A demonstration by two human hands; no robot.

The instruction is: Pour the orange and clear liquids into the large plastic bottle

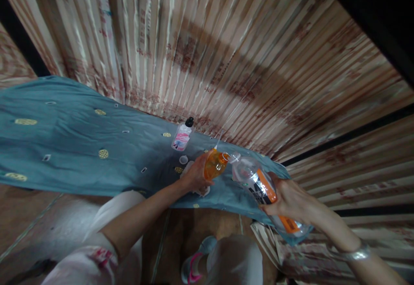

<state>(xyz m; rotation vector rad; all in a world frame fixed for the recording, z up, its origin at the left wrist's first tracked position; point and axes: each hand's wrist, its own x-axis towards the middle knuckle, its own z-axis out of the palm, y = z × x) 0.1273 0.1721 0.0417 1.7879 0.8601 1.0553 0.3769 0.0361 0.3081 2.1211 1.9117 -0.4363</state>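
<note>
My left hand (pixel 196 175) grips a small bottle of orange liquid (pixel 215 164), tilted with its mouth toward the right. My right hand (pixel 290 199) holds a large clear plastic bottle (pixel 258 181) with an orange and black label, lying nearly flat, its open neck meeting the small bottle's mouth. Both bottles hover over the right end of a blue cloth (pixel 74 142). Beside my left hand a white cap (pixel 183 159) lies on the cloth. Under that hand something white shows, but I cannot tell what it is.
A small clear bottle with a pink label and black cap (pixel 182 136) stands on the cloth near the corrugated metal wall (pixel 226 52). My knees and a shoe (pixel 194 265) are below, over a brown floor.
</note>
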